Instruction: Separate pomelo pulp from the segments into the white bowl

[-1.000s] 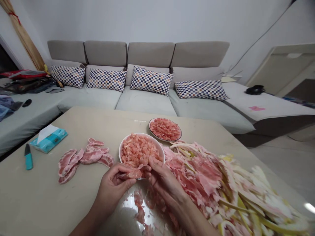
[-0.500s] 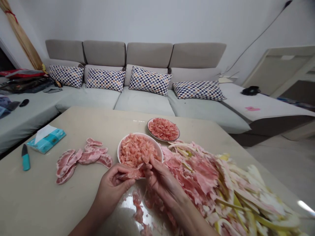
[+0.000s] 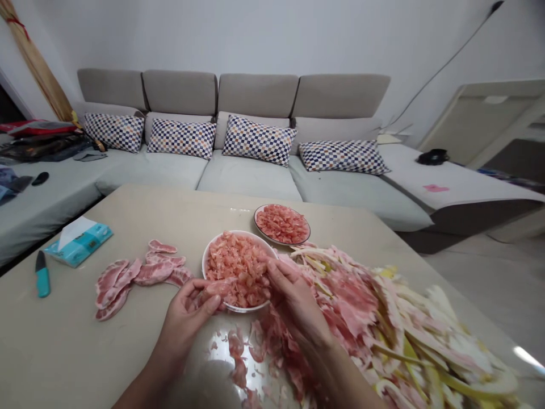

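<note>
Pale pink, a peeled citrus segment (image 3: 219, 288) is lying in the person's left hand (image 3: 185, 315), thumb and fingers clamping it at the near-left rim of a round white bowl (image 3: 241, 309) heaped with salmon-pink pulp pieces (image 3: 236, 261). The right hand (image 3: 296, 295) is curling at the bowl's right rim, fingertips close together; from here I can't tell whether they're pinching anything. A dark-rimmed white plate (image 3: 267, 236) is standing beyond.

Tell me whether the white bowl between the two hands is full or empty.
Full, or nearly so: pink fruit pieces are heaped in the white bowl, hiding its bottom and mounding up near the rim.
</note>
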A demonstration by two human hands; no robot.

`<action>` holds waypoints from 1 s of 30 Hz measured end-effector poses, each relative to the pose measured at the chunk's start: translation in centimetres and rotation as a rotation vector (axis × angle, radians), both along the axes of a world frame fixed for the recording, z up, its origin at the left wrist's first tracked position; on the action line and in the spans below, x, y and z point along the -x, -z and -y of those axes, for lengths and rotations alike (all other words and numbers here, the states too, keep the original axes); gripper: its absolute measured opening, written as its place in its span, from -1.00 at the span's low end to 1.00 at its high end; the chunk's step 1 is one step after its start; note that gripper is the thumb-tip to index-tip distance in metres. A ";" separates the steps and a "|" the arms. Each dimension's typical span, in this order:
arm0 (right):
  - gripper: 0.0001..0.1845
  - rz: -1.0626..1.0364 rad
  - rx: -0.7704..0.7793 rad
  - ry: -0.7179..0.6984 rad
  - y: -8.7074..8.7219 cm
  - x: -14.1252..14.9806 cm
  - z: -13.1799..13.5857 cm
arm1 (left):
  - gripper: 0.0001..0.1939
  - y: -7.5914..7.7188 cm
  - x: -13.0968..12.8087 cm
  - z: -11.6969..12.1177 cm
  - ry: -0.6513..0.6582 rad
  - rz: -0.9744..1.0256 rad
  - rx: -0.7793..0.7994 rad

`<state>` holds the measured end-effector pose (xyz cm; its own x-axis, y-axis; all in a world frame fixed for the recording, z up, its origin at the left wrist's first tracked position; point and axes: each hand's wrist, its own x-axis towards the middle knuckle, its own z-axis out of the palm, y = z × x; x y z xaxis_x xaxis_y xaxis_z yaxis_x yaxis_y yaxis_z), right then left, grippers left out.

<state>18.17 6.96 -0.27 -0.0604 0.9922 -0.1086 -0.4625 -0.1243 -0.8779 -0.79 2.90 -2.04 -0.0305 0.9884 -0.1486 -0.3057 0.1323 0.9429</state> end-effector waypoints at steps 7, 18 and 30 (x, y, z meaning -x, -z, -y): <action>-0.69 0.337 -0.093 -0.088 0.0 0.7 1.0 | -0.63 -0.8 0.2 -0.1 -0.029 -0.129 -0.097; -0.79 0.442 -0.236 -0.002 0.2 1.0 0.9 | -0.90 -3.0 -1.7 -2.7 0.048 -0.607 -0.396; -0.71 0.190 -0.053 -0.069 1.0 0.4 0.0 | -0.90 -2.8 -1.3 -3.6 0.059 -0.531 -0.378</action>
<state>17.77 6.92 -1.27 -0.1117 0.9911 -0.0725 -0.2799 -0.1014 -0.9547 0.54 6.49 0.78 0.0524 0.9718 0.2300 0.2118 -0.2359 0.9484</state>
